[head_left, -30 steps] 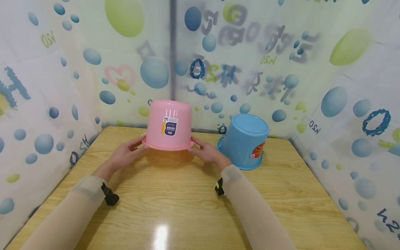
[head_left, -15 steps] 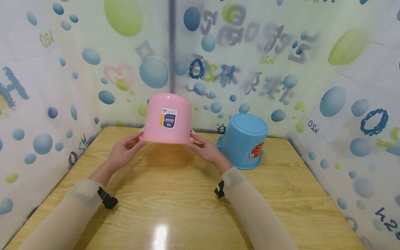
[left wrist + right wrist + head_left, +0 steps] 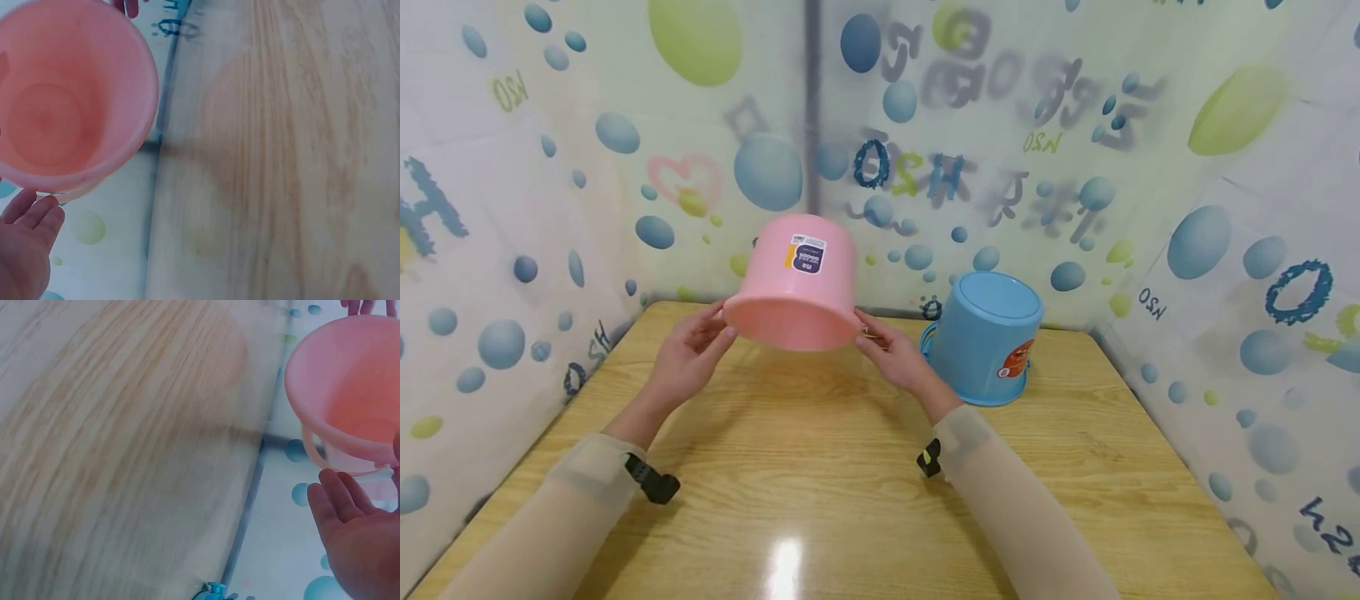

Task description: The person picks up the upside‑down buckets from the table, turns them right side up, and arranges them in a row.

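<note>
A pink bucket (image 3: pixel 820 287) is held upside down above the table, tilted so its open mouth faces toward me. My left hand (image 3: pixel 687 357) grips the rim at its left, thumb in front and fingers behind. On the opposite side my right hand (image 3: pixel 897 357) pinches the rim the same way. In the left wrist view the inside of the pink bucket (image 3: pixel 47 128) shows bare pink walls and base. A thin pale handle (image 3: pixel 310 447) hangs below the rim in the right wrist view, near my right fingers.
A blue bucket (image 3: pixel 981 342) with a red sticker stands upside down on the wooden table (image 3: pixel 820 500), right of my right hand. A patterned curtain (image 3: pixel 925 125) hangs close behind the table's back edge and along both sides.
Both hands have lifted the pink bucket higher and tipped it, so its mouth now turns toward me and its inside shows. The blue bucket has stayed in place.
</note>
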`<action>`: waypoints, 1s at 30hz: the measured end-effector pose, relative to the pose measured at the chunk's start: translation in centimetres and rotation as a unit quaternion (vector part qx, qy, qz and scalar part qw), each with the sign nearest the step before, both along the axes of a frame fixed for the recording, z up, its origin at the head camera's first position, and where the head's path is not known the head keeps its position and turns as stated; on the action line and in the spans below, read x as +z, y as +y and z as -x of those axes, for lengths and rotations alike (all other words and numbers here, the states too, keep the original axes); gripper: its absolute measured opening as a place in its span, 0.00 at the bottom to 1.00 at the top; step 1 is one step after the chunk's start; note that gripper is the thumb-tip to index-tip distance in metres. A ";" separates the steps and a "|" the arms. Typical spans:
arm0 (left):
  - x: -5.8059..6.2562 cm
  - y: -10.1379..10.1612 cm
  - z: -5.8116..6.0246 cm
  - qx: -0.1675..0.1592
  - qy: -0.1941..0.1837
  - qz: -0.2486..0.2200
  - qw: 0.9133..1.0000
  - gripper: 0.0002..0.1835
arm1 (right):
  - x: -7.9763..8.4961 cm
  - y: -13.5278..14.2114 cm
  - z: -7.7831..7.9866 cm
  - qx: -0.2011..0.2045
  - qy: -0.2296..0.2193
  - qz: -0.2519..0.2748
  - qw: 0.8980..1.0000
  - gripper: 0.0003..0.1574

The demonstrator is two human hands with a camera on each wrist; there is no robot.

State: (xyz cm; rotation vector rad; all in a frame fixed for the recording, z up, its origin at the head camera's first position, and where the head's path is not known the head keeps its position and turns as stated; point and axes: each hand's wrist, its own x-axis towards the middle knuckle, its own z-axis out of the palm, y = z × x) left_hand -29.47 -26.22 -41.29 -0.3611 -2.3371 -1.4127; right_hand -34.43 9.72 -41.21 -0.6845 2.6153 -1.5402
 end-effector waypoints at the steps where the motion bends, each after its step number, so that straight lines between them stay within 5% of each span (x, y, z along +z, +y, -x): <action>1: 0.1 0.0 0.0 -0.001 0.002 -0.006 1.000 0.32 | 0.1 -0.1 -0.1 0.002 0.005 -0.004 1.000 0.36; 11: 1.3 -0.2 0.3 -0.016 0.010 -0.039 0.999 0.34 | 1.0 -0.6 -0.6 0.017 0.062 -0.014 0.998 0.39; 30: 3.0 -0.7 0.4 -0.100 0.039 -0.140 0.984 0.39 | 1.7 -0.6 -0.4 0.010 0.048 0.053 0.997 0.44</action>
